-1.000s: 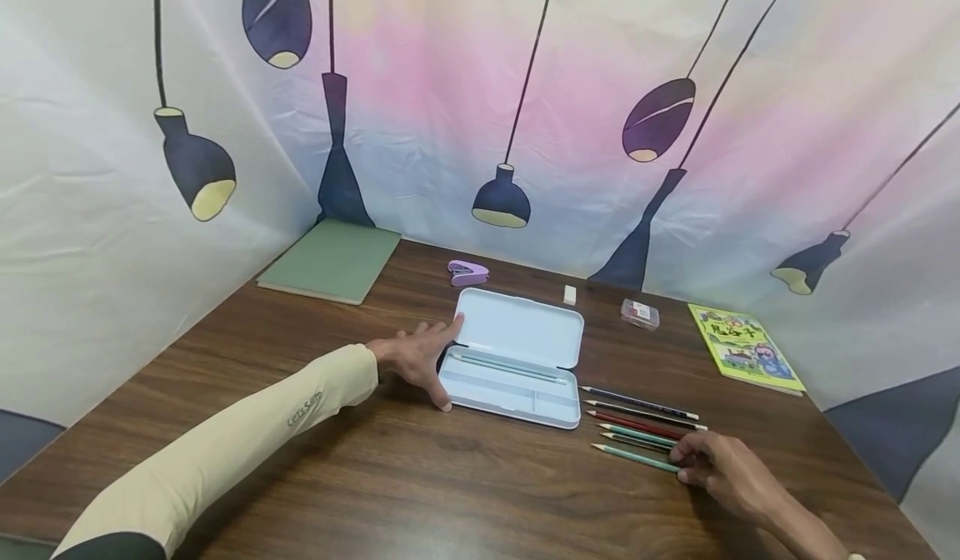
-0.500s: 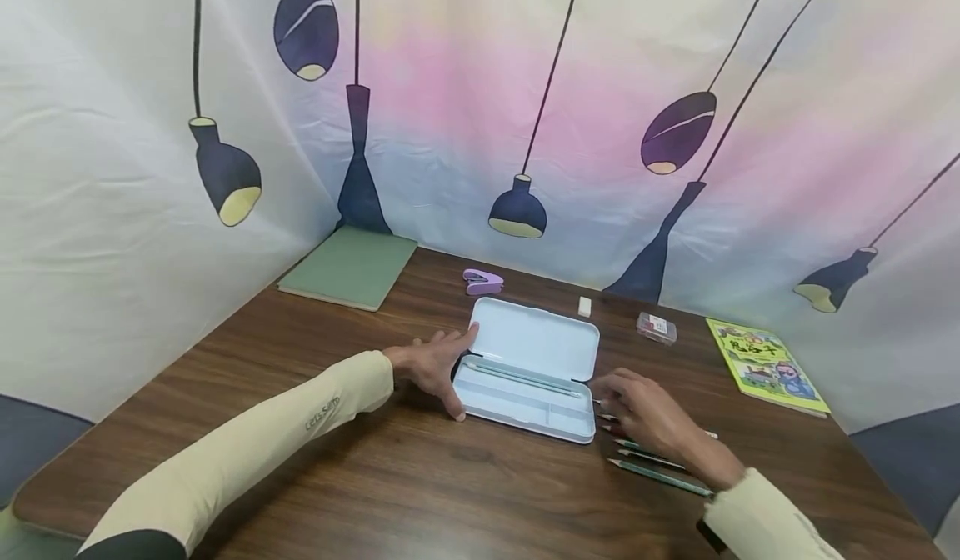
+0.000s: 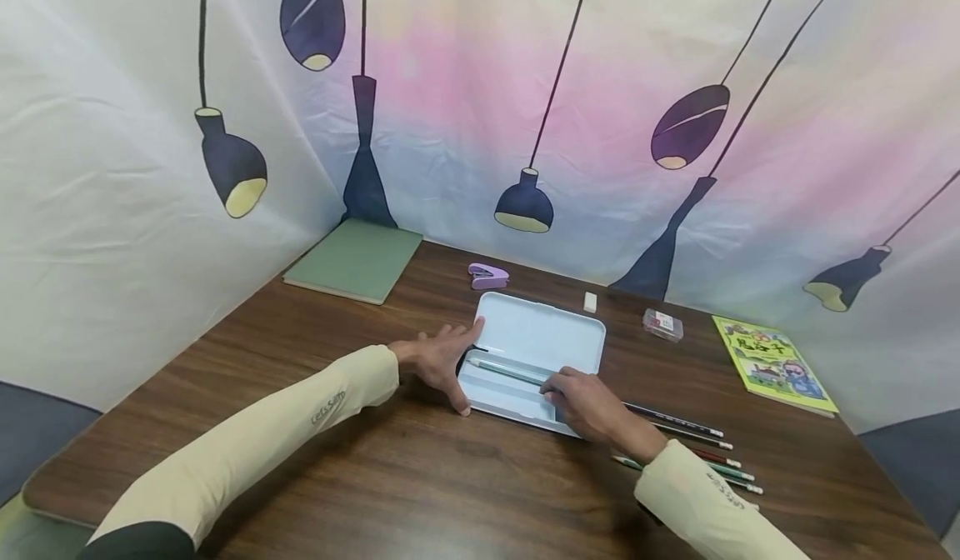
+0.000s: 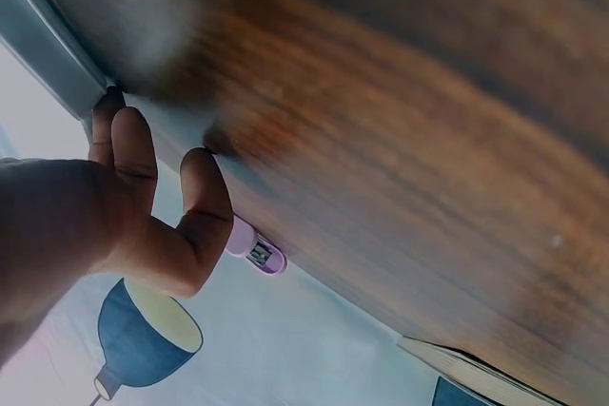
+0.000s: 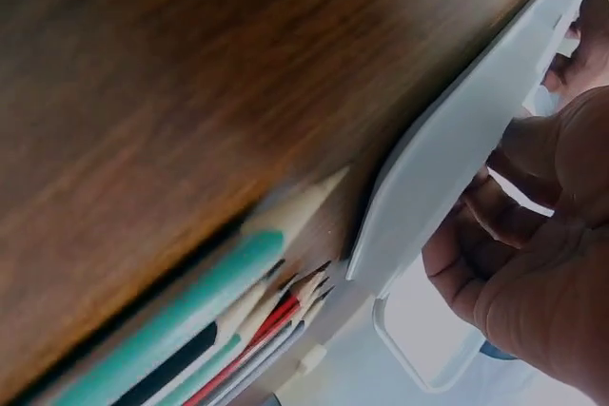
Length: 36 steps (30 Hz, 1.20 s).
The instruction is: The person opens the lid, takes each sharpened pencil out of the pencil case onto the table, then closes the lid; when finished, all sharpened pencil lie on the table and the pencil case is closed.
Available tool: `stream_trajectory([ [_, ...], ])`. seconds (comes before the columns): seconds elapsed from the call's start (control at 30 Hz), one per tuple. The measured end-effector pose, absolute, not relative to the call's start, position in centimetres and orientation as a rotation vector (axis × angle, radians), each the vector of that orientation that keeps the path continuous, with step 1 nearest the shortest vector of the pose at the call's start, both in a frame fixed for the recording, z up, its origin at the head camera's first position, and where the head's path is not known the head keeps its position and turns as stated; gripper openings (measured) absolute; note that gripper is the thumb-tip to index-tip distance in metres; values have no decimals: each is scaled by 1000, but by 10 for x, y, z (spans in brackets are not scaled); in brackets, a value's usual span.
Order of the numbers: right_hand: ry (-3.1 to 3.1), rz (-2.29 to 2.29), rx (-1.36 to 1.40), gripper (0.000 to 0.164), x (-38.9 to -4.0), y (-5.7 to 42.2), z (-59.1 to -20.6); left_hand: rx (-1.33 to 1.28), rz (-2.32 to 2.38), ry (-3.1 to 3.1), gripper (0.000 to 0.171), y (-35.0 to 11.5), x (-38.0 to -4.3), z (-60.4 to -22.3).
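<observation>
A light blue pencil case point(image 3: 517, 393) lies with its lid point(image 3: 542, 331) folded back. My left hand point(image 3: 442, 366) spreads along its left end, thumb near the front corner and a fingertip at the lid. In the left wrist view, the left fingers point(image 4: 133, 145) are bent beside the case edge. My right hand point(image 3: 588, 406) reaches into the case, fingers curled at the right end of a pale green pencil point(image 3: 506, 371) in the back compartment. In the right wrist view, the case wall point(image 5: 466, 130) hides the right fingertips. Several pencils point(image 3: 678, 420) lie right of the case, partly under the right forearm.
Behind the case are a purple stapler point(image 3: 488, 276), a white eraser point(image 3: 590, 302) and a small clear box point(image 3: 663, 325). A green notebook point(image 3: 356, 260) lies back left, a yellow booklet point(image 3: 776, 364) at the right. A printed curtain point(image 3: 450, 127) borders the table point(image 3: 360, 477).
My right hand has moved left from the pencils on the table, past the case's right edge, to the pencil inside. The left hand stays at the case; the head view has shifted slightly.
</observation>
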State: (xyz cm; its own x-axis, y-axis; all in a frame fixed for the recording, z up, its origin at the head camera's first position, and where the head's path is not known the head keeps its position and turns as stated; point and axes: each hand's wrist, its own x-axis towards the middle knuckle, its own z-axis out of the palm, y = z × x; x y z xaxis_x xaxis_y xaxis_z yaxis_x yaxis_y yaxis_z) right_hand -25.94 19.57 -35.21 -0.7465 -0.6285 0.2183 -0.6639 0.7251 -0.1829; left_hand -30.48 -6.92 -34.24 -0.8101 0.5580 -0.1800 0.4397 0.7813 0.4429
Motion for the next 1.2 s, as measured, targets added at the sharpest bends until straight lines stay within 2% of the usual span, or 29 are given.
stream_trajectory([
  [0.47,-2864,438,920,9,-260,193,-347,795,542,2691,131,-69,-304,-341],
  [0.7,-2758,441,882,10,-261,203,-328,814,553,2681,131,-70,-303,-340],
  [1.0,-2782,435,721,8,-235,267,-298,818,580,2670,131,-66,-306,-341],
  [1.2,-2907,390,682,8,-205,315,-299,798,598,2657,131,-69,-307,-343],
])
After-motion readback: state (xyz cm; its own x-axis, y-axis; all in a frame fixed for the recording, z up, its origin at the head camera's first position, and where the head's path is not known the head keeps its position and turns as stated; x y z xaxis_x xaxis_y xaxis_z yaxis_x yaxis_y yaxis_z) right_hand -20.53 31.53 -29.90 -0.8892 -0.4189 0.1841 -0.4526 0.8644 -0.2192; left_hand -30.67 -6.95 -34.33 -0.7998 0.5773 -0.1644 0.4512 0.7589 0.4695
